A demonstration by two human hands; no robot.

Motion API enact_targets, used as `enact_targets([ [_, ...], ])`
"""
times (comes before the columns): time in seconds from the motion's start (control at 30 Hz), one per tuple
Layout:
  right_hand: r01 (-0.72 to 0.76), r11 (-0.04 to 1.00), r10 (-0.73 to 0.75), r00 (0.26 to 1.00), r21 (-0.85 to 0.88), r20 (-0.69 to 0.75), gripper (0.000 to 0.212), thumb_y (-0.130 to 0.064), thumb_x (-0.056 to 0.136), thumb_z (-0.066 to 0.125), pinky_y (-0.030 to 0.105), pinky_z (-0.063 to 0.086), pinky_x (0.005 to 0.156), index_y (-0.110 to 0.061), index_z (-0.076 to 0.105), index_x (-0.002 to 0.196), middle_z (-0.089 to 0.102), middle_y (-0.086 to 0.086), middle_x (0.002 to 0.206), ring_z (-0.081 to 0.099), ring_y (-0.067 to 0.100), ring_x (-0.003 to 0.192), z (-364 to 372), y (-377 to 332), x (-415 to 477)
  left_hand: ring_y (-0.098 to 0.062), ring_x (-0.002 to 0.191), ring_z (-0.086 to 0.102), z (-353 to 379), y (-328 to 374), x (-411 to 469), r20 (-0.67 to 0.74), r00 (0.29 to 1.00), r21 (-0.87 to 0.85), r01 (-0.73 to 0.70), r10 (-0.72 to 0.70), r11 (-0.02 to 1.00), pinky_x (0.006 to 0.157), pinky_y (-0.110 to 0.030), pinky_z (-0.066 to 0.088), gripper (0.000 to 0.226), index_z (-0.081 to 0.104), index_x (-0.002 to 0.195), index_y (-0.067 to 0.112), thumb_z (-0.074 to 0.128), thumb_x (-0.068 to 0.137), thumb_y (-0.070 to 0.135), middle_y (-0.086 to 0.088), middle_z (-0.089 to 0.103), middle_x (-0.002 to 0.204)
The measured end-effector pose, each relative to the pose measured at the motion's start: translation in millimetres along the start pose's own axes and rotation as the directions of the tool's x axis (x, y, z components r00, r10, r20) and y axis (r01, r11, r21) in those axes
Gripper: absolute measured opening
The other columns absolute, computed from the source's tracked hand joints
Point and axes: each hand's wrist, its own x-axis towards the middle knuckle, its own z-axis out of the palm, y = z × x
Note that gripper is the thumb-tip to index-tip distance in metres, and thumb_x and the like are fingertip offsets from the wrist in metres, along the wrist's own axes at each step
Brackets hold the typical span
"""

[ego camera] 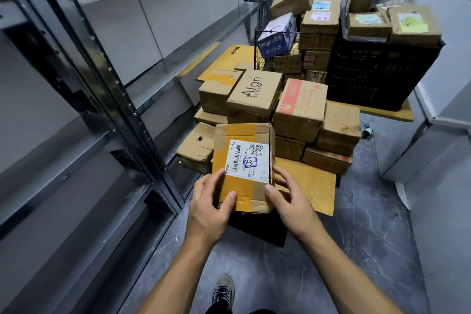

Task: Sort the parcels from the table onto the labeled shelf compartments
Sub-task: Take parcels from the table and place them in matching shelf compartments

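I hold a small cardboard parcel (243, 166) with yellow tape and a white shipping label marked "2-3" in blue pen, raised in front of me. My left hand (211, 201) grips its lower left corner, thumb on the top face. My right hand (288, 199) grips its lower right edge, thumb on top too. Behind it, several cardboard parcels (267, 107) are piled on a low table (313, 186) covered with yellow cardboard. The grey metal shelf unit (107, 79) runs along my left; its compartments look bare.
A wire basket (280, 51) and a black plastic crate (377, 71) at the far end hold more boxes. A white cabinet (433, 140) stands on the right. The grey floor aisle runs between shelf and table; my shoe (223, 290) is below.
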Motion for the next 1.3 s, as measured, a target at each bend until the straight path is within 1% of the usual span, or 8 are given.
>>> enact_targets([
  [0.2, 0.022, 1.000, -0.023, 0.996, 0.004, 0.083, 0.073, -0.049, 0.081, 0.076, 0.051, 0.051, 0.102, -0.079, 0.023, 0.120, 0.049, -0.032, 0.121, 0.057, 0.015, 0.124, 46.4, -9.4, 4.3, 0.013, 0.118, 0.041, -33.9, -12.2, -21.7, -0.113, 0.994, 0.042, 0.004, 0.001, 0.999, 0.090, -0.004, 0.038, 0.058, 0.044, 0.132, 0.051, 0.070, 0.086, 0.027, 0.009, 0.042, 0.133],
  [0.33, 0.049, 0.999, -0.052, 0.978, 0.019, 0.201, 0.080, -0.030, 0.085, 0.079, 0.048, 0.048, 0.107, -0.057, 0.028, 0.141, 0.054, -0.019, 0.135, 0.053, 0.009, 0.125, 86.6, -20.6, 7.1, 0.016, 0.119, 0.038, -67.1, -26.3, -40.2, -0.229, 0.972, 0.091, 0.068, -0.045, 0.994, 0.091, 0.001, 0.030, 0.055, 0.044, 0.132, 0.049, 0.067, 0.085, 0.032, 0.008, 0.041, 0.135],
  [0.47, 0.092, 0.996, -0.091, 0.963, 0.008, 0.254, 0.077, -0.033, 0.082, 0.082, 0.045, 0.050, 0.105, -0.049, 0.033, 0.140, 0.056, -0.009, 0.138, 0.056, 0.012, 0.125, 136.5, -33.3, 2.7, 0.010, 0.117, 0.040, -103.0, -42.7, -65.9, -0.319, 0.943, 0.150, 0.151, -0.097, 0.977, 0.087, 0.000, 0.033, 0.058, 0.042, 0.134, 0.054, 0.070, 0.088, 0.031, 0.016, 0.036, 0.133],
  [0.67, 0.181, 0.983, -0.154, 0.914, -0.038, 0.375, 0.070, -0.038, 0.082, 0.080, 0.046, 0.050, 0.103, -0.071, 0.033, 0.122, 0.057, -0.037, 0.111, 0.059, 0.001, 0.112, 217.5, -50.4, -5.1, 0.001, 0.117, 0.041, -159.0, -65.5, -99.9, -0.458, 0.870, 0.163, 0.286, -0.184, 0.944, 0.087, 0.002, 0.032, 0.056, 0.045, 0.139, 0.038, 0.069, 0.089, 0.028, 0.011, 0.037, 0.135],
  [1.0, 0.190, 0.977, -0.211, 0.823, 0.094, 0.528, 0.070, -0.041, 0.077, 0.079, 0.046, 0.050, 0.102, -0.060, 0.042, 0.133, 0.067, -0.022, 0.120, 0.060, 0.001, 0.114, 375.0, -86.9, -46.9, 0.000, 0.124, 0.040, -307.4, -103.3, -165.7, -0.595, 0.778, 0.217, 0.399, -0.203, 0.891, 0.104, -0.008, 0.026, 0.056, 0.047, 0.141, 0.026, 0.059, 0.087, 0.034, 0.005, 0.045, 0.138],
  [1.1, 0.228, 0.969, -0.243, 0.784, 0.100, 0.571, 0.069, -0.038, 0.083, 0.079, 0.038, 0.048, 0.103, -0.059, 0.039, 0.135, 0.062, -0.026, 0.122, 0.057, -0.006, 0.114, 421.6, -97.9, -58.7, -0.004, 0.122, 0.039, -357.6, -120.0, -192.0, -0.625, 0.756, 0.337, 0.488, -0.196, 0.805, 0.104, -0.026, 0.034, 0.052, 0.048, 0.140, 0.025, 0.056, 0.090, 0.036, 0.007, 0.046, 0.136],
  [1.23, 0.285, 0.954, -0.285, 0.757, 0.095, 0.588, 0.068, -0.035, 0.085, 0.078, 0.010, 0.041, 0.084, -0.069, 0.034, 0.126, 0.056, -0.038, 0.109, 0.050, -0.029, 0.100, 474.7, -115.3, -70.9, -0.019, 0.127, 0.039, -415.9, -138.9, -218.3, -0.571, 0.786, 0.621, 0.601, -0.236, 0.503, 0.105, -0.040, 0.035, 0.055, 0.039, 0.144, 0.029, 0.052, 0.092, 0.040, 0.002, 0.044, 0.140],
  [1.3, 0.287, 0.952, -0.293, 0.743, 0.109, 0.602, 0.069, -0.032, 0.086, 0.078, 0.016, 0.045, 0.088, -0.062, 0.036, 0.132, 0.056, -0.036, 0.108, 0.051, -0.029, 0.099, 496.9, -122.7, -76.8, -0.021, 0.131, 0.035, -437.0, -147.7, -226.4, -0.545, 0.781, 0.671, 0.624, -0.304, 0.399, 0.109, -0.040, 0.030, 0.057, 0.032, 0.146, 0.032, 0.047, 0.093, 0.044, 0.001, 0.039, 0.145],
])
